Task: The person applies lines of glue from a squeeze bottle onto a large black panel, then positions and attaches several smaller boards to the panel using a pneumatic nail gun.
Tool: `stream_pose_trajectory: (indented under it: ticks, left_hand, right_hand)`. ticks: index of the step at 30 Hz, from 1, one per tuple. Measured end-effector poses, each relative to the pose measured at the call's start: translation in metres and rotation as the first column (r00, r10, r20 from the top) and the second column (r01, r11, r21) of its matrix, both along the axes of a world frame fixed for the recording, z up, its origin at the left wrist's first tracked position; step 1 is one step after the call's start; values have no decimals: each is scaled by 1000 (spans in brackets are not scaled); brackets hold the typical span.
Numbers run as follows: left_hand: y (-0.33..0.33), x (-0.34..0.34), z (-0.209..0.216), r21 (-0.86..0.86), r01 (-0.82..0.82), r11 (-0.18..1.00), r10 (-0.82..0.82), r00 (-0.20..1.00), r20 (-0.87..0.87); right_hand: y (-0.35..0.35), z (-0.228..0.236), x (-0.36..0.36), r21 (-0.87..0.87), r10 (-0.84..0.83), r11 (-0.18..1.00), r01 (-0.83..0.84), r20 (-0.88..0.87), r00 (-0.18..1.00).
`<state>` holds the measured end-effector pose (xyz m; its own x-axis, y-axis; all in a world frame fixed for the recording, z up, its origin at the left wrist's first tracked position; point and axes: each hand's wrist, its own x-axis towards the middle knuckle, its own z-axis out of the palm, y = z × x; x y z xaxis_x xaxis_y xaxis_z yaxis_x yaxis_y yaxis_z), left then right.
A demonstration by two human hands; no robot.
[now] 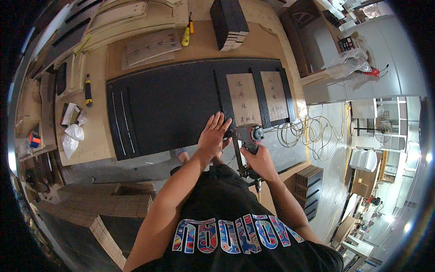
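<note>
My left hand (212, 136) lies flat on a large black panel (172, 99), its fingers stretched out and reaching the near end of a black strip (223, 93). My right hand (259, 162) is wrapped round the handle of a grey and black air nail gun (247, 134). The gun's nose is at the panel's near edge, just right of my left fingers; its exact contact point is hidden. Two brown wood-grain boards (243, 97) with handwriting lie between the black strips on the panel's right part. Two thin pale strips (118, 120) run along its left part.
A stack of black-faced boards (229, 25) stands beyond the panel. Yellow-handled screwdrivers (186, 36), a utility knife (88, 90) and a plastic bag (72, 140) lie on the bench. A coiled air hose (312, 133) is on the floor at right. Stacked panels (95, 208) stand lower left.
</note>
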<state>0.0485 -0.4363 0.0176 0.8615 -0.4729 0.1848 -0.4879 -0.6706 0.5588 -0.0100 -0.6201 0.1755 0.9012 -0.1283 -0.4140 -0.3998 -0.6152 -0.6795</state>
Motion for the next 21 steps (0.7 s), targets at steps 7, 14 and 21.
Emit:
stream_pose_trajectory:
  ticks: [7, 14, 21]
  left_hand:
    - [1, -1, 3, 16, 4, 1000, -4, 1000, -27]
    - [1, -1, 1, 70, 5, 998, -4, 1000, -19]
    - [0, 1, -1, -79, 25, 997, -24, 1000, 7]
  right_hand:
    - [1, -4, -1, 14, -23, 1000, 24, -76, 997]
    - [12, 0, -2, -55, -15, 998, 11, -67, 998]
    - [-3, 24, 8, 42, -129, 989, 141, -213, 968]
